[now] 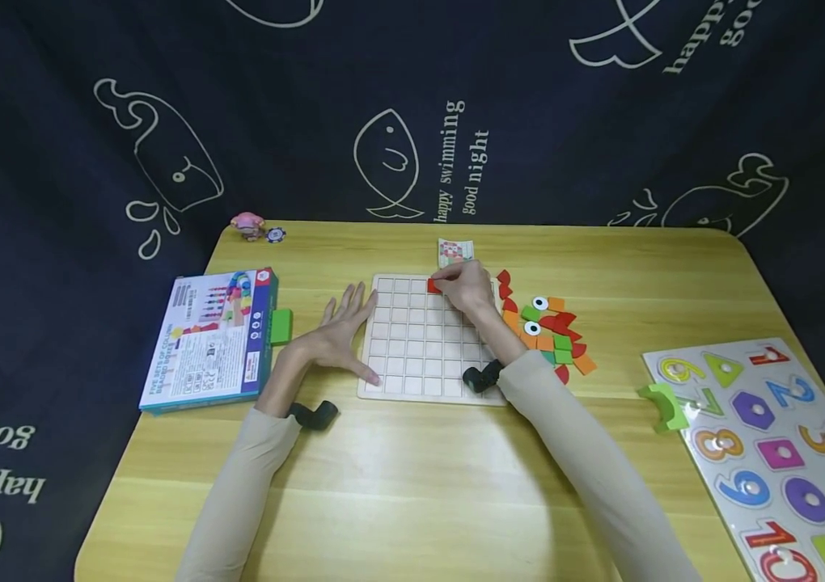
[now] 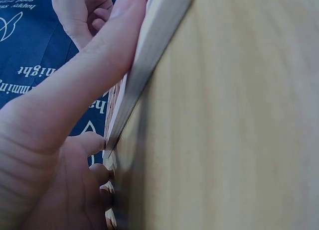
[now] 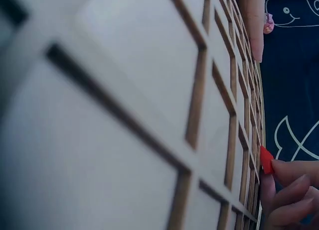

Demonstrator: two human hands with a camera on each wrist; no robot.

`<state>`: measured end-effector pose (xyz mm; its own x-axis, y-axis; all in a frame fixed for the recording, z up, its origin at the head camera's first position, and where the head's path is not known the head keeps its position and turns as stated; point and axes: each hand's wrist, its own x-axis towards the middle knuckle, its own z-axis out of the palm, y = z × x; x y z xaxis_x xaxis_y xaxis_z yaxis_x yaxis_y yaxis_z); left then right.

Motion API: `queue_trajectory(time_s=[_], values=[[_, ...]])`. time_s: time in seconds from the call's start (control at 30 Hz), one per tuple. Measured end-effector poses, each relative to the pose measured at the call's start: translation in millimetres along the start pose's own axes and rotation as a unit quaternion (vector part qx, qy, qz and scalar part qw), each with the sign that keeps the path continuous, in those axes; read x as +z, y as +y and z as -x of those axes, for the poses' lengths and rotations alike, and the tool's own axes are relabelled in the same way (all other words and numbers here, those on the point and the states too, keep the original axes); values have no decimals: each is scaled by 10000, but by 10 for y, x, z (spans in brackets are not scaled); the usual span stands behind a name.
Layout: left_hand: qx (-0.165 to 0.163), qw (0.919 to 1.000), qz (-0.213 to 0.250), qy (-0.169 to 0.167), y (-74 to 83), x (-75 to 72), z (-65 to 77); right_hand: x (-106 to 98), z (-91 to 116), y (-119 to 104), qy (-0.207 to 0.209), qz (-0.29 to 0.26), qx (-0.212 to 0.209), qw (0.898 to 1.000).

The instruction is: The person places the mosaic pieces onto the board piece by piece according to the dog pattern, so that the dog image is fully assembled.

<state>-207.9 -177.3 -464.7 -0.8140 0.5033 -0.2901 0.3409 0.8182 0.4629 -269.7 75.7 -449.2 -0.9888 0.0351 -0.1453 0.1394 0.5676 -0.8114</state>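
Note:
A wooden grid board (image 1: 412,339) with square cells lies on the table. At its top row my right hand (image 1: 469,289) pinches a small red tile (image 1: 433,286) between thumb and fingers. In the right wrist view the same red tile (image 3: 266,159) is at the fingertips, at the board's far edge. My left hand (image 1: 336,335) is spread along the board's left side, its thumb on the lower left corner and its fingertips by the upper left edge. In the left wrist view the thumb (image 2: 94,75) lies against the board's side (image 2: 149,56).
Right of the board lie loose red, orange and green tiles (image 1: 562,343), two with eyes. A small pattern card (image 1: 454,249) lies behind it. A boxed toy (image 1: 212,339) and green block (image 1: 281,326) are left; a number puzzle (image 1: 769,453) and green arch (image 1: 666,406) are right.

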Motion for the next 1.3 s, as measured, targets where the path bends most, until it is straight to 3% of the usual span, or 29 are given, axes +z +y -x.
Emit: queue_trajectory(time_s=[0.23,0.47,0.67,0.77,0.93,1.3], values=[[25,10000,-56,19,-7,-3,7,30,-8,-2,-53,221,-191,9996],[28,10000,16,42,-10,-3,-2,-70,-19,11,-292,410,-150,9986],[50,10000,45,49,-7,3,-5,-224,-115,93,-576,-343,-168,9976],[12,10000,28,36,-2,2,4,-269,-156,124,-921,-697,-77,9933],[43,10000,-11,41,-3,7,-1,-252,-187,139,-1235,-505,66,9910],[39,10000,33,51,-3,10,4,-191,-216,94,-1089,-102,14,9940]])
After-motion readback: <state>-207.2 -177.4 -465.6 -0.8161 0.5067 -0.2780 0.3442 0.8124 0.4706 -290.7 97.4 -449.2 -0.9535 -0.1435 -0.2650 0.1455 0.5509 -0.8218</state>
